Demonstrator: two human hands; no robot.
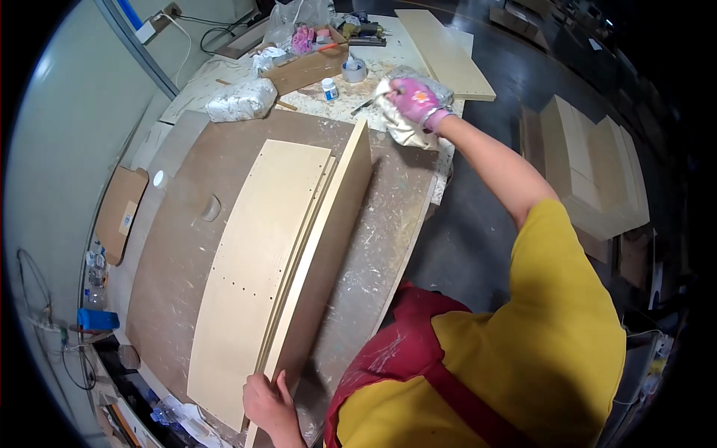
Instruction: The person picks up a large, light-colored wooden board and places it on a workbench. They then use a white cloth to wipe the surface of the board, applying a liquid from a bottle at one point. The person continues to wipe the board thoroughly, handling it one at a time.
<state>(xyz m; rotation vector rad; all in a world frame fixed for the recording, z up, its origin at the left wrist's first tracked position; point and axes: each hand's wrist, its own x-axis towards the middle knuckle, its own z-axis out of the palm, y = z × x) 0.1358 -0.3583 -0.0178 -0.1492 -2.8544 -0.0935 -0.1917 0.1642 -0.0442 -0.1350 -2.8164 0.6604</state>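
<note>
My bare left hand grips the near end of a long pale wooden board standing on its edge, its fingers curled over the top. Beside that board, to the left, lie stacked flat wooden panels with rows of small drilled holes. Out at the far right of the bench, my right hand wears a pink glove with a flower patch and is closed on a crumpled white cloth. Just beyond it sits a clear plastic bag, partly covered by the glove.
A brown worktable carries everything. At its far end are a cardboard box, a tape roll, a small white bottle and a plastic-wrapped bundle. Another long board overhangs the far right; stacked cartons stand on the floor.
</note>
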